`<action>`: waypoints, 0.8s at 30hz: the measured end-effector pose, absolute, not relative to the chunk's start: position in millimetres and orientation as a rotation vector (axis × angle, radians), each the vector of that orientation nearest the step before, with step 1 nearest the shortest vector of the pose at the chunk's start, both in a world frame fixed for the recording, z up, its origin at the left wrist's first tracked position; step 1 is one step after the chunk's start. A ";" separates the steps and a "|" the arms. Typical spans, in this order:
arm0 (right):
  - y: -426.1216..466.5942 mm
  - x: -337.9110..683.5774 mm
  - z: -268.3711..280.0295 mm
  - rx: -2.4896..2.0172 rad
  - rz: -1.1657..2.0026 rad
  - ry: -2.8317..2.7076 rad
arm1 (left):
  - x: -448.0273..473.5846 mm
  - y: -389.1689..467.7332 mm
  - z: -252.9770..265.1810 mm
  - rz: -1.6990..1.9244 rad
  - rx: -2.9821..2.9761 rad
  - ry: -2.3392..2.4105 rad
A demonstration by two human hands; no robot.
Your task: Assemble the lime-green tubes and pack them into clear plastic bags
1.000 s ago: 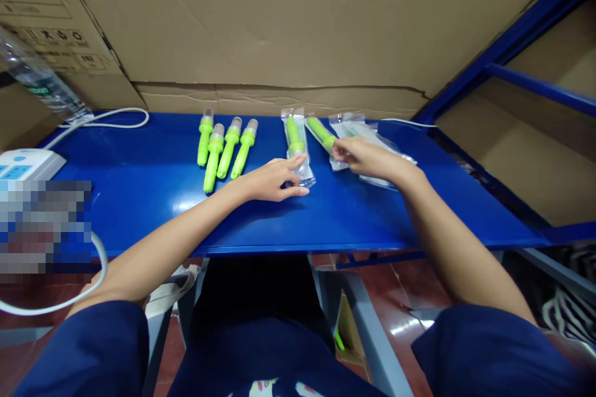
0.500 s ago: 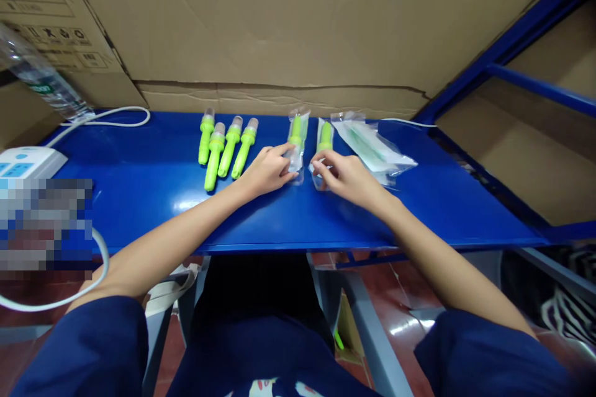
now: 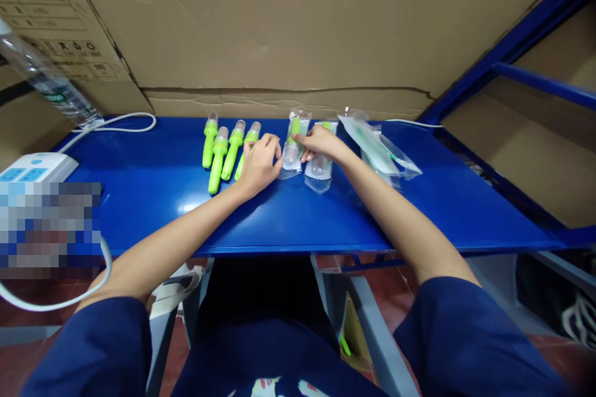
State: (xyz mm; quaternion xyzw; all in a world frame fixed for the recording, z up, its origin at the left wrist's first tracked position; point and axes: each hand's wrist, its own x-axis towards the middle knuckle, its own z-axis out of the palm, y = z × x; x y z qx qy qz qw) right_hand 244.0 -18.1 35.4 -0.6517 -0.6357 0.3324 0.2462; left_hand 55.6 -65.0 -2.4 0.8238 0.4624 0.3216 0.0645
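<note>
My left hand (image 3: pixel 261 164) rests with loosely curled fingers, with nothing visible in it. It covers the lower part of the rightmost loose lime-green stick (image 3: pixel 252 131), which has a clear cap. Three more such green sticks (image 3: pixel 216 164) lie to its left. My right hand (image 3: pixel 322 141) reaches leftward, its fingers closed at the right edge of a green stick in a clear bag (image 3: pixel 293 155). One finger lies across that stick. Under the same hand is a second bagged green stick (image 3: pixel 318 177), partly covered by my fingers and wrist.
Several flat clear packets (image 3: pixel 379 152) lie on the blue table (image 3: pixel 447 198) at right. A cardboard wall (image 3: pixel 288 31) closes off the back. At left are a white power strip (image 3: pixel 44 164), a plastic bottle (image 3: pixel 58 90) and a white cable (image 3: pixel 107 260).
My right hand has moved from the right bagged stick to the left one. My left hand has let go of the left bagged stick and drawn back left, over a loose green stick.
</note>
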 end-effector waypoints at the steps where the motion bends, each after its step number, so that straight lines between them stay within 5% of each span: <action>1: -19.7 244.3 34.5 -1.747 0.954 -1.707 | 55.8 -65.5 -1.4 0.980 2.488 1.402; 24: -41.8 215.6 42.0 -1.310 1.102 -0.995 | 45.9 -64.4 27.9 1.339 2.457 1.368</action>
